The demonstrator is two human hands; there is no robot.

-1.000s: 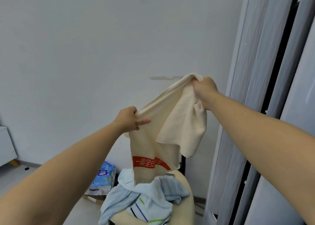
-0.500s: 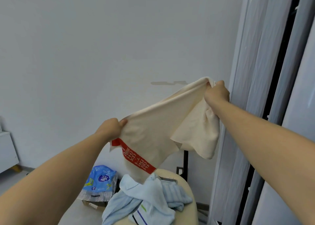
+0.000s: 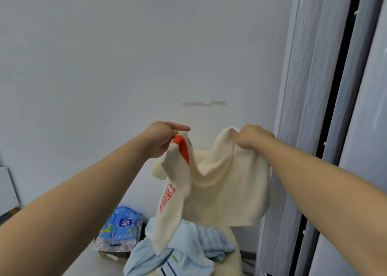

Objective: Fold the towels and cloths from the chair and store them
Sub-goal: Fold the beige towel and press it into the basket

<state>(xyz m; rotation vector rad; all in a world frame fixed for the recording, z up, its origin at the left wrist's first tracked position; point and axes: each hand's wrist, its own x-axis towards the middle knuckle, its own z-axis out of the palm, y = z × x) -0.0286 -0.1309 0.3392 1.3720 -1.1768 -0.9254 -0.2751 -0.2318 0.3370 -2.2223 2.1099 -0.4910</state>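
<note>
One cream towel (image 3: pixel 226 192) above the chair (image 3: pixel 230 265), left grip (image 3: pixel 161 138) pinching its red end, right grip (image 3: pixel 251 138) pinching other end, blue cloths (image 3: pixel 184 250) on chair

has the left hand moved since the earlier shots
Yes. The left hand has risen and swung right, closer to the grey wall mark, gripping the cream towel.

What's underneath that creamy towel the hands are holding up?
Below the cream towel lies a pile of light blue cloths on the chair. The towel covers most of the chair's back, so anything there is hidden.
</note>
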